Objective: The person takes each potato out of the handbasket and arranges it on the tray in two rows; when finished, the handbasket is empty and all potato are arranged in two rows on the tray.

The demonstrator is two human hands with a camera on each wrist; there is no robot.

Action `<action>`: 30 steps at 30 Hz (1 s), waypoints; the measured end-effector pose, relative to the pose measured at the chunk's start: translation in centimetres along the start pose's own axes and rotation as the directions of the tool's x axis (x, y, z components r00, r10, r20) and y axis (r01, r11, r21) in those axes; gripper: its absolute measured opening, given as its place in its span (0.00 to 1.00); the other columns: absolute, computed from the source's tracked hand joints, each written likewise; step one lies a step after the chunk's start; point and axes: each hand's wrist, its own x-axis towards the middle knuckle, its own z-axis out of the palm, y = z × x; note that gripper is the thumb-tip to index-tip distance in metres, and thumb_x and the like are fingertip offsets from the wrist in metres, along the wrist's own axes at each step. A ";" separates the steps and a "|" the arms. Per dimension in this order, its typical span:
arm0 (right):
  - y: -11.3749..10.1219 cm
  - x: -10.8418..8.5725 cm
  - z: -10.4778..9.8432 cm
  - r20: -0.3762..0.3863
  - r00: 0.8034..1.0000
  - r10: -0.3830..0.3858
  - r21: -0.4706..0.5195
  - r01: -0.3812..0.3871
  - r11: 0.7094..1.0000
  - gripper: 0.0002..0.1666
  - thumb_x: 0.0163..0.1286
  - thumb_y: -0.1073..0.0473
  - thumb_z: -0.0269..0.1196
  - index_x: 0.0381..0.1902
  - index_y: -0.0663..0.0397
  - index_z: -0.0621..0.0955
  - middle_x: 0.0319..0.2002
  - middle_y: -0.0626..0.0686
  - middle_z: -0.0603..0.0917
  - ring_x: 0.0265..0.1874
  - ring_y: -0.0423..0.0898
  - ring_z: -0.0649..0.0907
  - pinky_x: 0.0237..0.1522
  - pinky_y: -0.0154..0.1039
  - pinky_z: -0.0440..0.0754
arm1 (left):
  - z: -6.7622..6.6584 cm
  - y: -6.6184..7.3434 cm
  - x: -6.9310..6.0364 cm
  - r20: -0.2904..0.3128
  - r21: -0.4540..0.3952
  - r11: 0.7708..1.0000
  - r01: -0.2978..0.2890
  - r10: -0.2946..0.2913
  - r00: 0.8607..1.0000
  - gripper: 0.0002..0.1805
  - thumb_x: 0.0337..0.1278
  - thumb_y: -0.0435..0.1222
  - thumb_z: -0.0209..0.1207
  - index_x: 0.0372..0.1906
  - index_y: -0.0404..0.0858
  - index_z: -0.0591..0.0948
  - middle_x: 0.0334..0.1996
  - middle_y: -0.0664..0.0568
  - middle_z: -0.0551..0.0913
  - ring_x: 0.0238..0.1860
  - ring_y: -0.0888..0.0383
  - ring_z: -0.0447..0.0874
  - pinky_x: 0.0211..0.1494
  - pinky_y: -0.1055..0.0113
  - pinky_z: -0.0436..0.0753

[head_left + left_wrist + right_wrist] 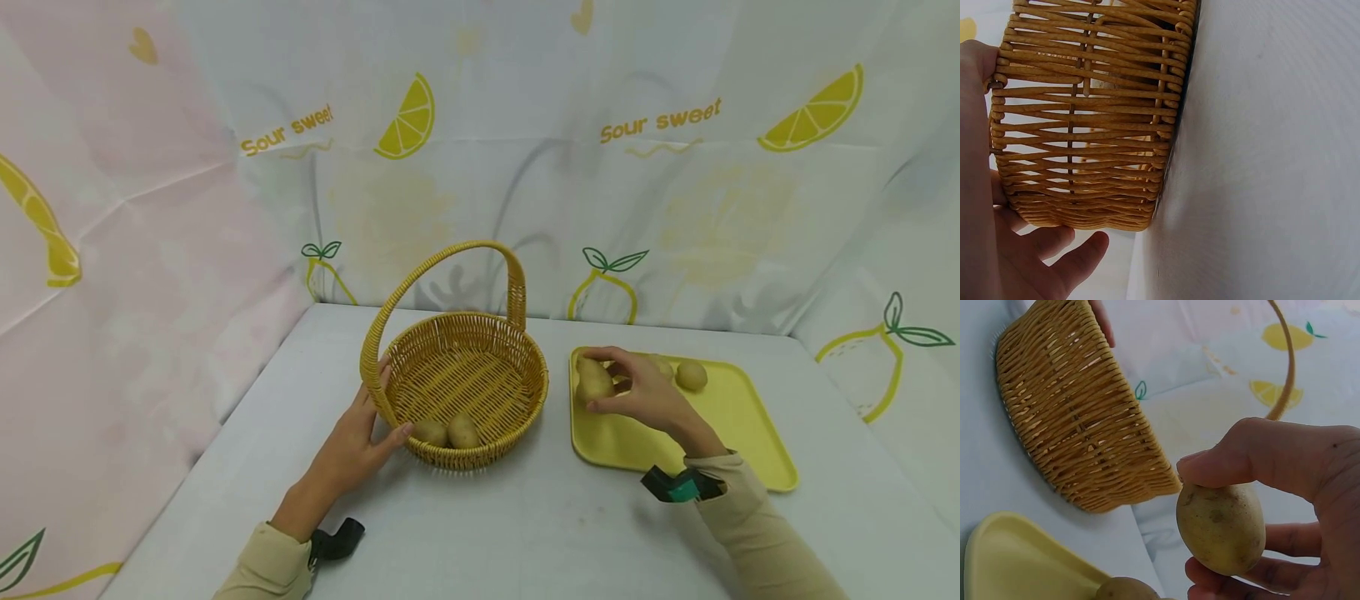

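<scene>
A round wicker basket (468, 387) with a tall arched handle stands on the table. Two potatoes (463, 431) lie inside it by the near rim. My left hand (352, 446) holds the basket's left side, thumb at the rim; in the left wrist view some fingers (1082, 256) stand off the woven wall. Over the left end of a yellow tray (622, 446), my right hand (645, 392) pinches a potato (1221, 528) between thumb and fingers. More potatoes (692, 375) lie at the tray's far side, one partly behind the right hand.
The white table (510, 533) meets a hanging cloth (480, 192) printed with lemons behind and at both sides. The basket handle (450, 250) arches high above the rim. A strip of table separates basket and tray. Dark camera mounts (337, 540) sit at both wrists.
</scene>
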 end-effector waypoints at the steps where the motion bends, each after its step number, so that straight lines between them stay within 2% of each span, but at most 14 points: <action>1: 0.1 -0.1 -0.1 -0.002 1.000 -0.001 -0.004 0.001 1.000 0.40 0.57 0.64 0.79 0.67 0.65 0.77 0.60 0.60 0.82 0.50 0.57 0.80 0.50 0.49 0.83 | 0.0 0.0 0.0 -0.001 0.001 1.000 -0.001 0.001 1.000 0.48 0.70 0.43 0.64 0.82 0.28 0.51 0.84 0.41 0.46 0.81 0.43 0.48 0.76 0.69 0.50; 10: 0.8 -1.2 -0.6 -0.043 0.999 -0.013 -0.023 0.012 1.000 0.40 0.56 0.63 0.79 0.66 0.66 0.78 0.60 0.61 0.82 0.47 0.57 0.81 0.47 0.45 0.84 | 0.1 -0.1 -0.1 -0.011 -0.008 1.000 -0.026 0.026 1.000 0.48 0.70 0.43 0.65 0.82 0.27 0.52 0.83 0.39 0.47 0.81 0.41 0.48 0.74 0.75 0.47; 25: 2.2 -1.8 -1.3 -0.069 0.997 0.015 -0.053 -0.019 0.998 0.41 0.56 0.65 0.80 0.65 0.72 0.76 0.62 0.66 0.79 0.46 0.57 0.82 0.45 0.45 0.85 | 0.0 0.1 0.0 -0.005 0.001 1.000 -0.018 0.018 1.000 0.48 0.70 0.42 0.64 0.82 0.28 0.51 0.83 0.40 0.46 0.81 0.42 0.48 0.75 0.71 0.50; 30: 2.8 -1.9 -1.8 -0.067 0.997 0.035 -0.057 -0.039 0.998 0.41 0.56 0.64 0.80 0.66 0.70 0.76 0.61 0.64 0.80 0.46 0.57 0.80 0.46 0.47 0.84 | 0.0 0.1 0.1 -0.007 0.000 1.000 -0.019 0.019 1.000 0.48 0.70 0.42 0.64 0.82 0.28 0.52 0.83 0.41 0.46 0.80 0.42 0.49 0.75 0.71 0.50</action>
